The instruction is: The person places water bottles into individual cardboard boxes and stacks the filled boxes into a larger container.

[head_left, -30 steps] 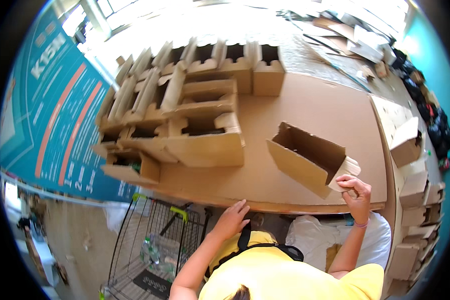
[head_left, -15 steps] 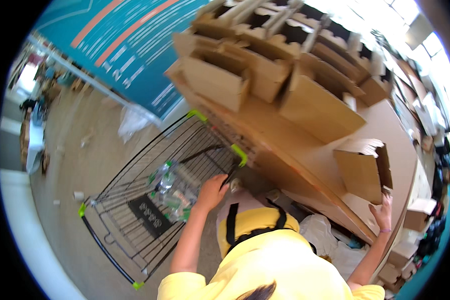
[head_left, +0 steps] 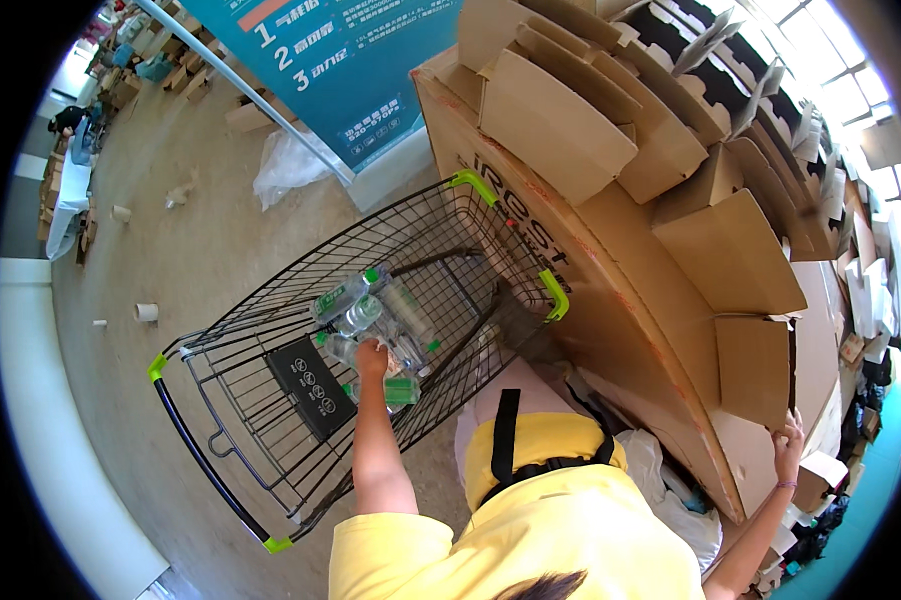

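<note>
My left hand (head_left: 373,358) reaches down into a black wire shopping cart (head_left: 240,475) with lime-green corners. Its fingers are curled together among several clear plastic bottles (head_left: 338,297) with green caps and labels; what they close on is hidden. Off to the right, my right hand (head_left: 788,445) grips the lower edge of an open cardboard box (head_left: 752,370). That box stands at the near end of a row of open cardboard boxes (head_left: 560,120), on top of a large brown carton (head_left: 610,290).
A blue-green printed banner (head_left: 340,70) rises behind the cart. Clear plastic wrap (head_left: 290,165) and a white roll (head_left: 146,312) lie on the floor at left. White bags (head_left: 660,480) sit below the carton, and more boxes and black bags (head_left: 860,450) line the right.
My left hand has moved from beside the cart's near side to among the bottles inside it. My right hand stays at the box's edge. The view has shifted.
</note>
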Motion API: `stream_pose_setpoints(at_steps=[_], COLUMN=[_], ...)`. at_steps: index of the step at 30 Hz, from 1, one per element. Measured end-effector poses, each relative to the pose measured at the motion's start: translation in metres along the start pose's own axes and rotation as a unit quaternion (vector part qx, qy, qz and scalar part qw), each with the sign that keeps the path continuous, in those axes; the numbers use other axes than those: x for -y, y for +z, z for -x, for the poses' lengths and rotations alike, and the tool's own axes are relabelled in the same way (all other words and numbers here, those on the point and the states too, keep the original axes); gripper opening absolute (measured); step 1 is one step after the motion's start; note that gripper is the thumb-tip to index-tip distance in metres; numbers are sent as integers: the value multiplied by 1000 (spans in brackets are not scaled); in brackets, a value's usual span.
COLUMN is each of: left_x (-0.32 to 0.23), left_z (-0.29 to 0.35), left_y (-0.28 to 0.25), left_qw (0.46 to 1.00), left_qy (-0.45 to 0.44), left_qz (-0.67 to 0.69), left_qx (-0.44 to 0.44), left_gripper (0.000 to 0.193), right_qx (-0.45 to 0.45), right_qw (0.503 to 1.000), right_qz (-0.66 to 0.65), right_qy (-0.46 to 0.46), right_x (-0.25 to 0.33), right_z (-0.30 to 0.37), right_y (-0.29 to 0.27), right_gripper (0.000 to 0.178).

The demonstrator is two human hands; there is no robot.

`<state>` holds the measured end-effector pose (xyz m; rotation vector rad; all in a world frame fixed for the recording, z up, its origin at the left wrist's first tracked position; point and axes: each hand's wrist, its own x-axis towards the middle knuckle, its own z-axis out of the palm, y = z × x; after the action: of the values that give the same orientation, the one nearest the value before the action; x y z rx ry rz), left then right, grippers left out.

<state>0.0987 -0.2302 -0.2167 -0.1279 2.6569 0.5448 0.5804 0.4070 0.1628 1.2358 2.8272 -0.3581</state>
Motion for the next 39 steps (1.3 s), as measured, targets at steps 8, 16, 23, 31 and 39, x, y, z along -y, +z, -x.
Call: stream_pose_setpoints(at_steps=[8,16,23,31,39], left_x=[19,32,8,22,-25], left_z=[21,54,44,35,11], left_y=[5,74,67,46,-31], left_qw=[915,846,812,863,960], left_qy=[94,180,184,280,204], left_qz=[-348,-390,-424,-278,89], left_qx=[180,315,355,315,169], left_gripper=[39,67,57,82,80], right_qx=[3,-54,-71,8,-16], right_qw=[998,983,990,986,993], right_qz=[10,178,117,-48,-71], right_qy=[57,-11,21,157,98], right_x=[12,-13,99,29,78], right_z=[16,-1,-28,-7,-15], right_y=[19,15,-6,42,29], right_gripper=[37,32,31,23,12])
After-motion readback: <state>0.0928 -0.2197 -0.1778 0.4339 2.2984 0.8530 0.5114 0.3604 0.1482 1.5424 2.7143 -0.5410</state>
